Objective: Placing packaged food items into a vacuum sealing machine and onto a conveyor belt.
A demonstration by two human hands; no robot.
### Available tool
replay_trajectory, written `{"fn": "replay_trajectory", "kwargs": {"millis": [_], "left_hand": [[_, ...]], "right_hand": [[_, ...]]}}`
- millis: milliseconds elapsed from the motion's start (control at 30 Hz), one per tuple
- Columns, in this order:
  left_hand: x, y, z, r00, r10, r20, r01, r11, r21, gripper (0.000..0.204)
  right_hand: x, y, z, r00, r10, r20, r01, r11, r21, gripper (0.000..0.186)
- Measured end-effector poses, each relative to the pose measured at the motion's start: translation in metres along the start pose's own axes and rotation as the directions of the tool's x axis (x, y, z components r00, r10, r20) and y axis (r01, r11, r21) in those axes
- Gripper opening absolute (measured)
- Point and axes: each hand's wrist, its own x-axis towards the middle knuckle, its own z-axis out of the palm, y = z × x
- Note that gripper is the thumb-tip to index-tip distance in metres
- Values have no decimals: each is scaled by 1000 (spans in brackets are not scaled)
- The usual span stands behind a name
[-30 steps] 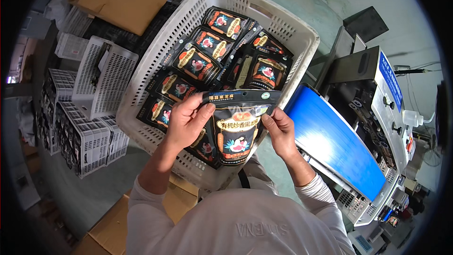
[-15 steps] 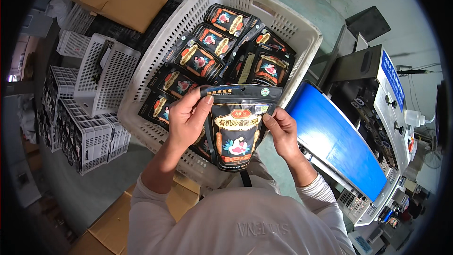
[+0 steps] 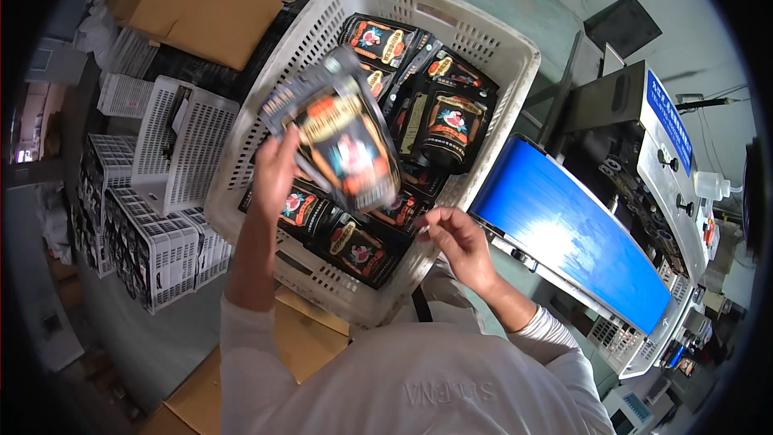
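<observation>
My left hand [image 3: 278,161] is closed on a black pouch [image 3: 346,149] with cream and orange label, lifted at a tilt over the white plastic basket [image 3: 503,93] and blurred by movement. Other black pouches [image 3: 447,129] lie piled beneath it inside the basket. At the basket's right rim, my right hand [image 3: 447,238] has its thumb and forefinger pinched on a tiny white bit, too small to name.
Right of the basket stands a steel machine with a blue conveyor belt [image 3: 547,209]. Stacked white crates [image 3: 153,258] are on the left, beside an upright perforated crate [image 3: 197,145]. Cardboard boxes appear at the upper left [image 3: 201,0] and below the basket [image 3: 306,330].
My left hand has carried the pouch up and leftward across the basket, tilting it. My right hand has let go of the pouch and moved slightly down and left.
</observation>
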Motion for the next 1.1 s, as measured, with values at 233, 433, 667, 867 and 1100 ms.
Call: {"fn": "replay_trajectory", "kwargs": {"millis": [233,433,667,867,1100], "left_hand": [[112,-20,42,988,-143,-58,114,930,-349,40],[155,-62,50,961,-220,-169,237,968,87,33],[93,-28,142,898,-199,392,52,934,355,35],[92,-40,169,818,-338,464,204,927,316,28],[85,-48,171,825,-286,488,246,958,146,15]], "right_hand": [[-41,33,-14,995,95,40,-90,991,-102,12],[-45,33,-28,980,173,-97,-179,982,-57,12],[-35,30,-33,988,99,-115,-95,995,40,12],[-53,40,-23,991,132,-12,-133,985,-108,15],[-56,46,-32,991,134,-16,-135,988,-73,14]]}}
